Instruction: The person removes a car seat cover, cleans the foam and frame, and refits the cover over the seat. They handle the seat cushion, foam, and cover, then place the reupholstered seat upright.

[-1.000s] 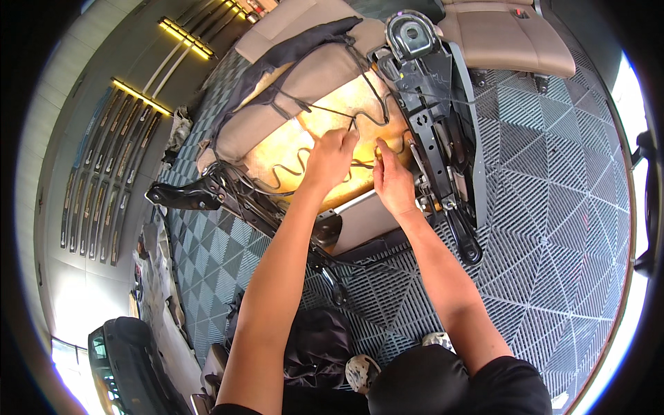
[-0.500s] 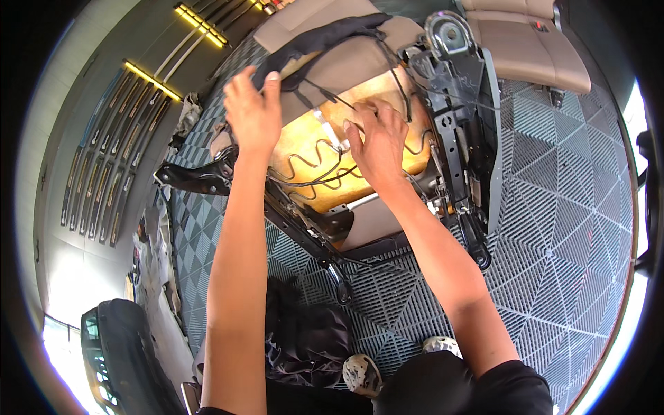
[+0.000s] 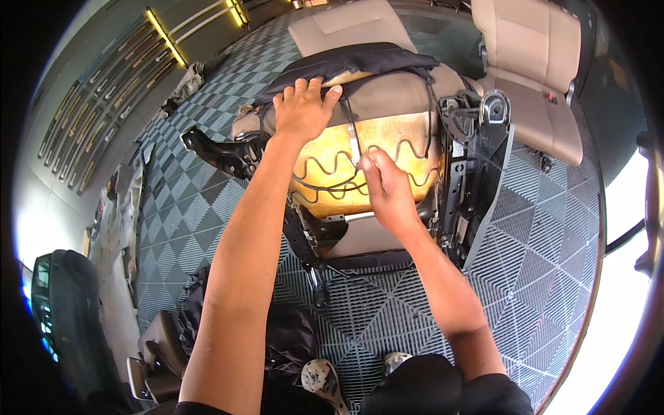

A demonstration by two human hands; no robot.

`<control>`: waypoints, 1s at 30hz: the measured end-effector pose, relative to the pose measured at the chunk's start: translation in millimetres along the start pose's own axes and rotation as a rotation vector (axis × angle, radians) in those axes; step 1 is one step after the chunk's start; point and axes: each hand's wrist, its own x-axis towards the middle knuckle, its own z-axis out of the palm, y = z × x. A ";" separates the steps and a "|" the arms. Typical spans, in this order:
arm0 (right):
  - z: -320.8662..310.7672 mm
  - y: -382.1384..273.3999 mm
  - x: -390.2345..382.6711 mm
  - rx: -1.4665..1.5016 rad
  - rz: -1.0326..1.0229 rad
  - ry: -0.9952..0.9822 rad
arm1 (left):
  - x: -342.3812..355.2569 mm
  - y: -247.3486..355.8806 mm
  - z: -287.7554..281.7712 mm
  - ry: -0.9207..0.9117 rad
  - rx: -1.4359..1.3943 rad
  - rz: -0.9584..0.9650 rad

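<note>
A car seat (image 3: 394,100) lies with its underside exposed, showing yellow foam (image 3: 325,149) crossed by wavy wire springs (image 3: 408,146). My left hand (image 3: 304,111) lies palm down on the cover's far left part, fingers spread over the edge of the bunched black fabric (image 3: 360,61). Over the middle of the foam, my right hand (image 3: 387,183) is closed, with the fingertips at the lower end of a narrow white strip (image 3: 354,142). What those fingers grip is hidden. Dark cables (image 3: 321,187) run across the springs to the left of that hand.
Metal seat rails and a hinge bracket (image 3: 495,109) flank the right side; a black bracket (image 3: 221,152) juts out left. Another beige seat (image 3: 529,76) stands at the far right, a seat back (image 3: 349,28) behind. Black cloth (image 3: 290,339) lies near my feet on the tiled floor (image 3: 532,304).
My view has shifted. My left hand has come down onto the cover's edge. The right hand has moved nearer to me, down the foam, and its fingers have closed.
</note>
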 end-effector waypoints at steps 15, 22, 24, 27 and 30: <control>-52.0 -30.6 35.8 0.639 -0.020 0.197 | -6.1 -6.0 0.0 -0.013 -0.079 0.052; -56.7 -76.6 115.5 0.881 -0.197 0.019 | -16.0 -18.1 6.8 0.146 -0.163 0.162; -46.5 -88.0 131.4 0.899 -0.167 0.018 | -16.1 -22.3 5.9 0.211 -0.214 0.179; -28.1 -97.6 138.7 0.832 -0.090 -0.028 | -15.0 -26.1 0.4 0.226 -0.326 0.151; -0.1 -90.3 107.9 0.543 0.170 -0.080 | -16.4 -26.2 -6.2 0.255 -0.429 0.136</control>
